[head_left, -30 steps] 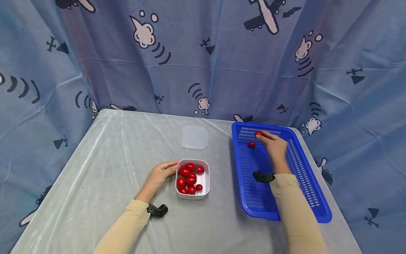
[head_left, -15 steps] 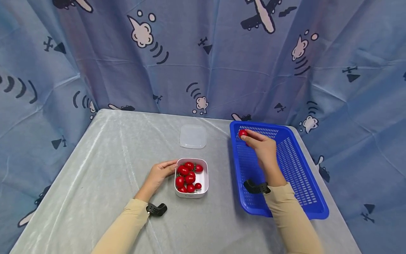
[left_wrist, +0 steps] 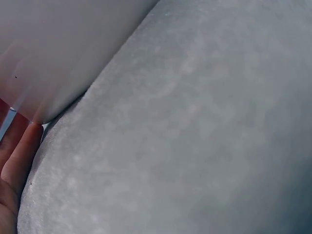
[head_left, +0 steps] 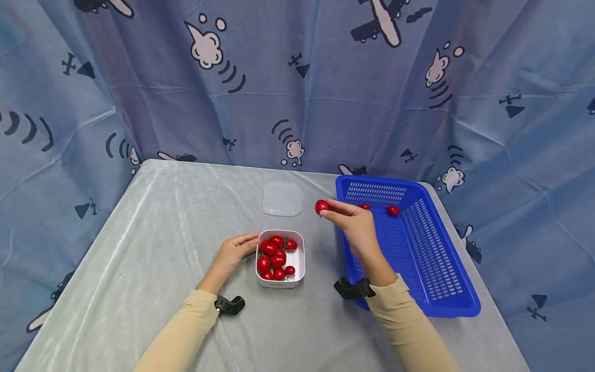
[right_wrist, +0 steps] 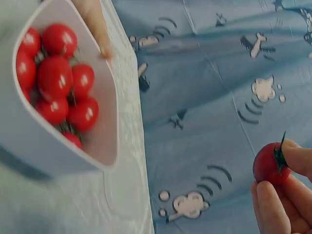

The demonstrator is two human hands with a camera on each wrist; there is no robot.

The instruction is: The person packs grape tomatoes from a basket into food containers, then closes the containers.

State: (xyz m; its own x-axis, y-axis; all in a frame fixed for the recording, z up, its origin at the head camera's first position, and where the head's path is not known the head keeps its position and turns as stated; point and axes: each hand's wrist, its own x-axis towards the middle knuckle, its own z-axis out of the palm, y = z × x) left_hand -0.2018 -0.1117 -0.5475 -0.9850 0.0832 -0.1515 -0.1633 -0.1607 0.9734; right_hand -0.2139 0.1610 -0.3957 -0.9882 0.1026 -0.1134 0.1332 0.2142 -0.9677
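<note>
My right hand (head_left: pixel 355 227) pinches a red cherry tomato (head_left: pixel 322 207) between thumb and fingertips, above the table between the box and the basket. In the right wrist view, a green stem tuft shows on that cherry tomato (right_wrist: pixel 271 164). A white square box (head_left: pixel 298 258) holds several cherry tomatoes (head_left: pixel 278 259), bunched mostly toward its left side. My left hand (head_left: pixel 234 254) touches the box's left side with fairly straight fingers. In the left wrist view, its fingers (left_wrist: pixel 22 158) lie against the outer wall of the box (left_wrist: pixel 68 48).
A blue perforated basket (head_left: pixel 409 258) stands on the right, with a cherry tomato (head_left: pixel 393 211) and another (head_left: pixel 365 206) near its back. A clear flat lid (head_left: pixel 282 199) lies behind the box. A patterned blue curtain (head_left: pixel 260 93) hangs behind the table (head_left: pixel 153 248).
My right hand has moved left with the cherry tomato, from over the basket to over the table beside it. The left hand stays at the box.
</note>
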